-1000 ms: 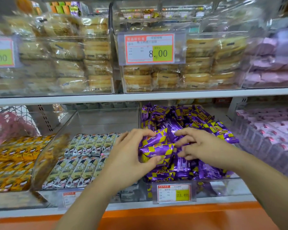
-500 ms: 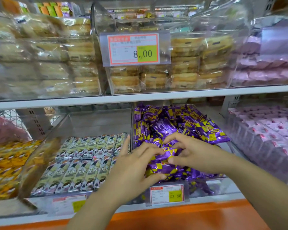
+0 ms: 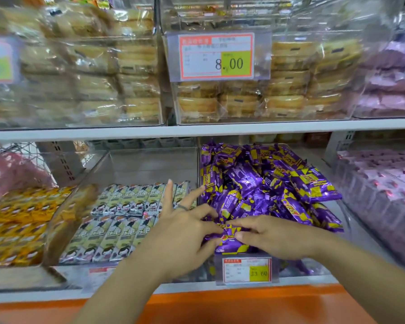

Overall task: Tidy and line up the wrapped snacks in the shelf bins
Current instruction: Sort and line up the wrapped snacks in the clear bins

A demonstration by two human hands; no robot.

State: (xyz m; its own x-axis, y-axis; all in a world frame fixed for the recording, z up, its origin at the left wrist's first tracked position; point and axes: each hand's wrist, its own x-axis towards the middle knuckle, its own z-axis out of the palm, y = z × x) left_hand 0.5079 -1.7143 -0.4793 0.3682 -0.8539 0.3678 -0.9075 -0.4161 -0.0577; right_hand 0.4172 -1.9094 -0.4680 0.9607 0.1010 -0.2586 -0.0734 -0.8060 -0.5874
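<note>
The purple snacks (image 3: 267,183) lie in a loose heap in a clear bin (image 3: 290,268) on the lower shelf (image 3: 197,288), right of centre, pointing every way and piled higher toward the far side. One purple packet (image 3: 229,230) sits at the near front, just behind the price tag (image 3: 247,270). Both hands have it: the left hand (image 3: 182,235) pinches its left end between thumb and forefinger with the other fingers splayed wide, and the right hand (image 3: 274,237) grips the right end with curled fingers.

The step looks like squaring this packet to start a front row. It is best laid flat, long side parallel to the bin's front wall, logo up, then pressed against the wall so later packets butt against it. The slick foil probably slides, so the heap behind may spill forward. The green-and-white bars (image 3: 126,220) in the bin to the left already show the neat rows to copy.
</note>
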